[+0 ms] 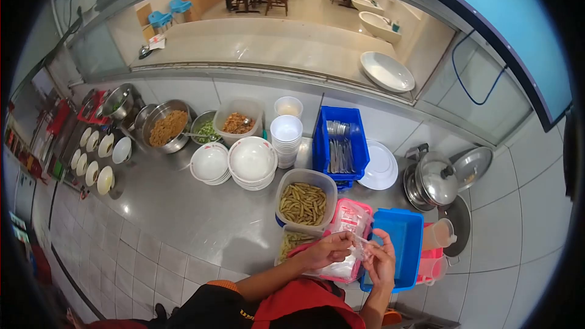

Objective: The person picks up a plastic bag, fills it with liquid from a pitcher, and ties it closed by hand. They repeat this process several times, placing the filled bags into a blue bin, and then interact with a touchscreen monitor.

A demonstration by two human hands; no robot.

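Between both hands is a small clear plastic bag [360, 247], held at its edges. My left hand [331, 250] is closed on one side of it with a pinch. My right hand [381, 261] grips the other side, its index finger raised. Below them lies a pink tray [368, 208] with packs of clear plastic bags [350, 214], partly covered by my hands. A clear tub of green chilli peppers [302, 203] stands just beyond my left hand, with another tub [290, 245] of green pieces nearer me. An open blue tray [399, 231] is beside my right hand.
White bowls [251, 159] and stacked cups [286, 138] stand mid-counter. A blue cutlery basket [341, 146], white plates [378, 166] and a lidded pot [436, 178] are at the back right. Food pans [167, 127] and several small filled bowls [105, 180] stand to the left.
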